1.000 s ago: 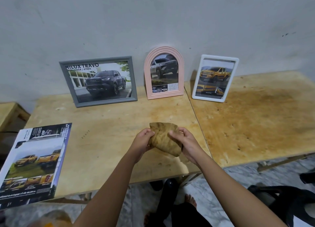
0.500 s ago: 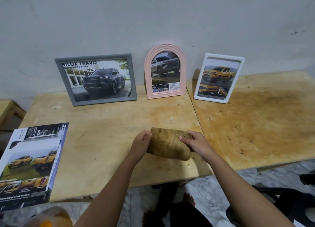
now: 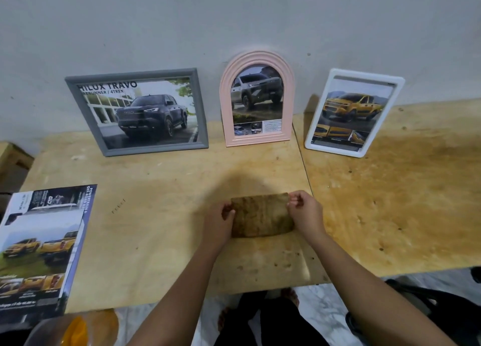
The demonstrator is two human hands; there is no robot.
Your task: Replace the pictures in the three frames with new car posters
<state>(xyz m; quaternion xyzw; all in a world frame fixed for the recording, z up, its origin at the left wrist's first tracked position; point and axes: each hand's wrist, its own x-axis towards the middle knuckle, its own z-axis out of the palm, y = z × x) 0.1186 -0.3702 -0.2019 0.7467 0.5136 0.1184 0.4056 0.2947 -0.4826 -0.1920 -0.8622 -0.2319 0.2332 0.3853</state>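
Surface: two stained plywood tabletops (image 3: 156, 189), butted edge to edge.
Wall (image 3: 234, 20): plain grey.
Frames: grey frame (image 3: 156, 148), pink frame (image 3: 226, 98) and white frame (image 3: 364, 74) lean against it, holding truck posters.
Cloth (image 3: 261, 215): folded, on the table; left hand (image 3: 218, 223) grips one edge, right hand (image 3: 305, 215) pinches a corner.

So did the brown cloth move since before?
Yes. The brown cloth went down from a raised bunch to lie flat on the wooden table, staying just left of the table seam.

3 frames: grey frame (image 3: 156, 148), pink frame (image 3: 225, 111), white frame (image 3: 364, 75). 1 brochure (image 3: 44, 246). 1 cloth (image 3: 261, 215). 2 hands: left hand (image 3: 217, 222), right hand (image 3: 305, 213). 2 tables: left table (image 3: 145, 215), right table (image 3: 395, 194).
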